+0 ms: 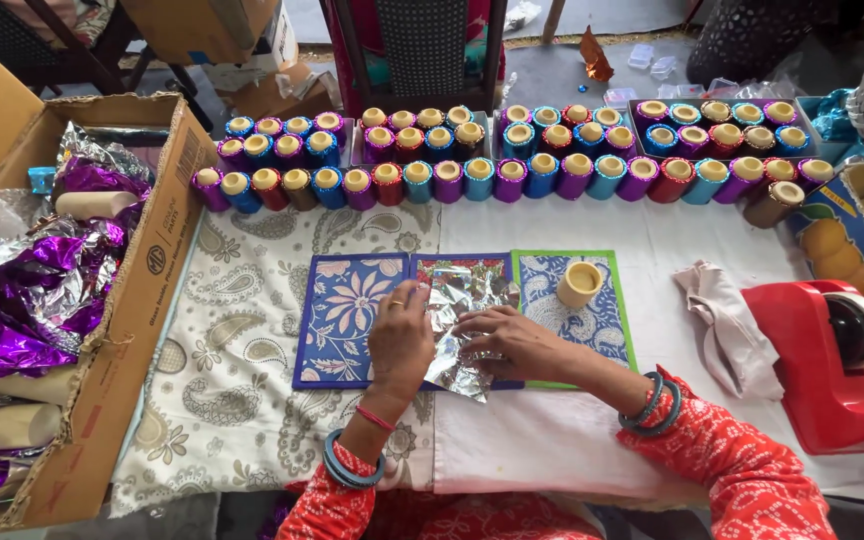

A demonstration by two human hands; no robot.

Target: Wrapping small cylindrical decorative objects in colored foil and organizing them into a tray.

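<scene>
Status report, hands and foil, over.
Left hand and right hand both pressing the crinkled silver foil sheet. Bare wooden spool stands apart, right.

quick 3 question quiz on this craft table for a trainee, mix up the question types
1. True or false: both hands rest on the silver foil sheet.
2. Which thing stands on the green-edged mat? A) red tape dispenser B) bare beige roll C) folded cloth
3. Fill in: the cardboard box holding crumpled purple foil lies on the person's ____ side.

Key
1. True: the left hand and right hand both press on it.
2. B: the bare beige roll; the red tape dispenser and folded cloth lie further right.
3. left
</scene>
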